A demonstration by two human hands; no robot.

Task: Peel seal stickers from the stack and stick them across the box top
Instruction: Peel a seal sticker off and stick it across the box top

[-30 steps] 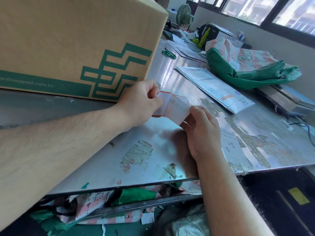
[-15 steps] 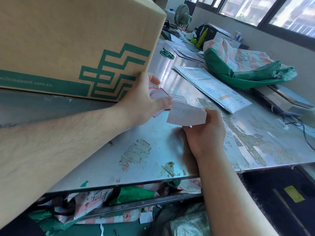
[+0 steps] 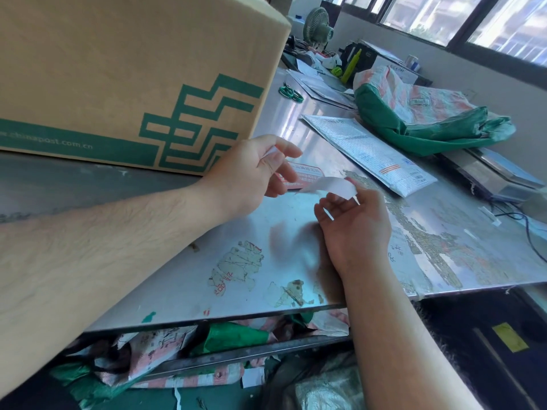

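The left hand is pinching a red-bordered seal sticker just in front of the cardboard box. The right hand is gripping the curled white backing strip beside the sticker, above the steel table.

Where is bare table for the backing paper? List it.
Bare steel table lies between left hand and right hand, down to the near edge, and in a strip between the box and the padded envelope. The far end is crowded: scissors, papers, green sack.
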